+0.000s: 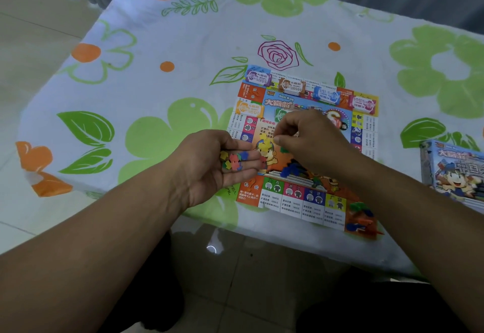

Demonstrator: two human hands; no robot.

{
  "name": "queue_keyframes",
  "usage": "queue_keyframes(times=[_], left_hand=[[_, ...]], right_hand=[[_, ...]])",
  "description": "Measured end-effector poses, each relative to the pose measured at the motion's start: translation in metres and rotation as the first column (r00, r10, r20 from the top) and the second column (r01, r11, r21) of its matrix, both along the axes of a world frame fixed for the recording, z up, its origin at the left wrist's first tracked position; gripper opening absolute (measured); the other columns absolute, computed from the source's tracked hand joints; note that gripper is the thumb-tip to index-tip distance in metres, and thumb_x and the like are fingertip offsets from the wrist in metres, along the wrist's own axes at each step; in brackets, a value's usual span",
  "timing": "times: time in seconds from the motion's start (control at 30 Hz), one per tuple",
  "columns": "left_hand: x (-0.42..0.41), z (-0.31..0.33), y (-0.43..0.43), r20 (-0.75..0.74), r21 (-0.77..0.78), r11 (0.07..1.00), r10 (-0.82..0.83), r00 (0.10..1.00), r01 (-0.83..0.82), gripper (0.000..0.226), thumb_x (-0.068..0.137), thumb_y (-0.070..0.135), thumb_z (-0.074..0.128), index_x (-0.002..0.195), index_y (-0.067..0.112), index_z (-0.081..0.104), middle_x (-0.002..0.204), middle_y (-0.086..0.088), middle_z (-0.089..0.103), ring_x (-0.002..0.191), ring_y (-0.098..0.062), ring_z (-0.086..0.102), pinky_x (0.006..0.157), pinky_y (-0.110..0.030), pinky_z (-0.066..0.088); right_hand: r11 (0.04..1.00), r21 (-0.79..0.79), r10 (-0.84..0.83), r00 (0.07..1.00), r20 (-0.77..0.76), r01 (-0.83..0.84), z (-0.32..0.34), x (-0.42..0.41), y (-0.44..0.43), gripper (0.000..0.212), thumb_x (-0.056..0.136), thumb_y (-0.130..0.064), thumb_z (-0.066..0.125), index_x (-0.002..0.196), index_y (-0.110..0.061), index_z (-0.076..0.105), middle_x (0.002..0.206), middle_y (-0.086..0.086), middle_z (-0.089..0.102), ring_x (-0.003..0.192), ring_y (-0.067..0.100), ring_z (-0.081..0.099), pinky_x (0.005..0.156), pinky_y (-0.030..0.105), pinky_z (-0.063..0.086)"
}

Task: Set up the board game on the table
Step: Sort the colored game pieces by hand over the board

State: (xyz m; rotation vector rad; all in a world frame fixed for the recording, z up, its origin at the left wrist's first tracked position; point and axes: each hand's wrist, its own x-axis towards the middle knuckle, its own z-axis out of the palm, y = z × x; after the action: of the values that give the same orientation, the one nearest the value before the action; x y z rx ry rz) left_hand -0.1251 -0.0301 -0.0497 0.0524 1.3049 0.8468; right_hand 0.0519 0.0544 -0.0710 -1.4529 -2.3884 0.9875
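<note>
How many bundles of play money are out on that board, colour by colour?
Purple bundle: 1
Brown bundle: 1
Blue bundle: 1
Pink bundle: 1
Orange bundle: 1
Total: 5 plainly seen; a green one may lie half hidden behind the right hand.

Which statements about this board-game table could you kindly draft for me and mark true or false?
1. The left hand carries small coloured pieces in its upturned palm. True.
2. The right hand lies flat on the tablecloth. False: it pinches a yellow piece above the board.
3. Stacks of play money lie along the board's far edge. True.
4. The game box sits at the table's left edge. False: it lies to the right of the board.
</note>
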Motion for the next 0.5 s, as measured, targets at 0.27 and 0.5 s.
queue_keyframes(times=[0.27, 0.5], left_hand=[[-0.001, 0.002, -0.002, -0.018, 0.006, 1.000, -0.001, 1.000, 0.001, 0.030, 0.098, 0.009, 0.039, 0.099, -0.001, 0.068, 0.099, -0.020, 0.075, 0.081, -0.029, 0.076, 0.072, -0.037, 0.063], [-0.001, 0.001, 0.000, 0.023, 0.050, 0.998, -0.044, 0.999, 0.042, 0.050, 0.105, 0.040, 0.040, 0.105, -0.001, 0.068, 0.102, -0.025, 0.074, 0.094, -0.037, 0.074, 0.080, -0.042, 0.062]], right_hand=[[0.999, 0.031, -0.021, 1.000, 0.023, 0.021, -0.006, -0.012, 0.002, 0.011, 0.096, -0.013, 0.061, 0.100, -0.012, 0.072, 0.091, -0.001, 0.066, 0.087, 0.016, 0.062, 0.081, 0.040, 0.053], [0.998, 0.045, 0.043, 0.980, -0.193, -0.035, 0.013, -0.018, -0.009, 0.006, 0.091, -0.017, 0.069, 0.096, -0.018, 0.072, 0.083, -0.011, 0.066, 0.073, -0.001, 0.060, 0.071, 0.028, 0.050]])
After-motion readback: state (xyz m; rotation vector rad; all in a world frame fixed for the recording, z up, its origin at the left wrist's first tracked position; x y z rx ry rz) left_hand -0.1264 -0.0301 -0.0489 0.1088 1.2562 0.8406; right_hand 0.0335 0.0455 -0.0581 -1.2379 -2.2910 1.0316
